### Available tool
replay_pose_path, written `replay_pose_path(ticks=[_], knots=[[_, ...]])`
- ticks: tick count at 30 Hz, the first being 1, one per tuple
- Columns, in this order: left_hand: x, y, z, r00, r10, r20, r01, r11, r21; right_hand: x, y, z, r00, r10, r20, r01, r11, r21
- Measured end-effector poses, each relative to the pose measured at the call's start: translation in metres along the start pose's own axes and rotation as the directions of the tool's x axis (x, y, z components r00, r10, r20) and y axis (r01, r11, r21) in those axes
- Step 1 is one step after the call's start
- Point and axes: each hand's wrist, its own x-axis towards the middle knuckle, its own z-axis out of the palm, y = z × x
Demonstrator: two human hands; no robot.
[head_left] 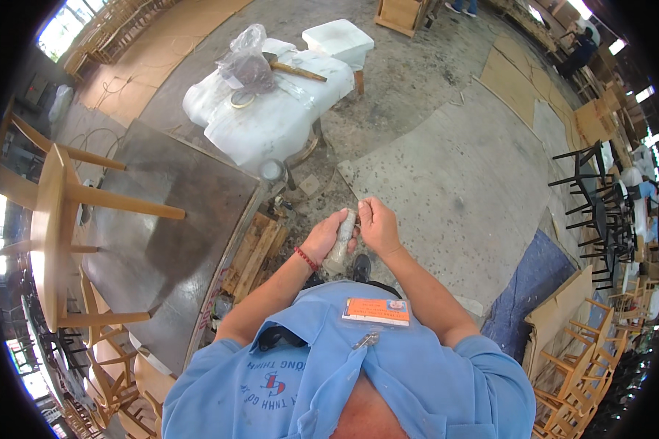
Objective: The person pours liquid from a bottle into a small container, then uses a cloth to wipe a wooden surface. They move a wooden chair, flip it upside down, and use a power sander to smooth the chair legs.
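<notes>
1. Tube [345, 228]: pale, slim, roughly upright, in the left fingers' grip, in front of the body. A wider pale piece shows just below the fingers; cannot tell whether it belongs to the tube.
2. Left hand [325, 237]: fingers wrapped around the tube from its left side. Red bracelet [306, 257] at the wrist.
3. Right hand [380, 228]: fingers curled, thumb and forefinger drawn close together just beside the tube's top. Cannot tell whether they pinch anything.
4. Nearer the body than the fingers: shoe [361, 268] tip, then blue shirt [285, 369] with badge [376, 311] on the chest.
5. Left of the fingers, near: wood scraps [255, 252]. Beyond them, dark board [176, 186]; pale wooden chair [51, 219] farther left, its legs pointing toward the fingers.
6. Ahead and left of the fingers: white cover [249, 135] draped over a stand. On it, clear bag [250, 62], hammer [299, 71] and tape roll [242, 99]. White block [338, 38] at its far end.
7. Right of the fingers: grey sheet [461, 161] on the floor, blue sheet [520, 300] farther off and nearer the body. Well apart, black chairs [592, 197].
8. Far ahead and right of the fingers: another person [580, 55], in dark clothes.
</notes>
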Motion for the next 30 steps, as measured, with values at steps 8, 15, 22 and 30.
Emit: replay_pose_path(ticks=[8,15,22,30], knots=[[-0.009,-0.001,-0.008,0.997,0.067,-0.036,-0.061,0.988,0.139,-0.004,-0.009,-0.015,0.968,-0.164,0.190,0.154,0.986,0.070],[-0.005,0.003,0.007,0.992,0.120,-0.030,-0.109,0.962,0.252,-0.005,0.003,-0.010,0.965,-0.255,0.056,0.257,0.966,-0.027],[-0.007,0.012,0.000,0.975,0.217,0.038,-0.217,0.915,0.340,-0.004,-0.011,-0.026,0.969,-0.058,0.239,0.000,0.971,0.239],[-0.003,0.010,0.005,0.975,0.186,0.120,-0.221,0.835,0.503,-0.021,0.000,-0.039,0.958,-0.273,0.094,0.266,0.961,0.076]])
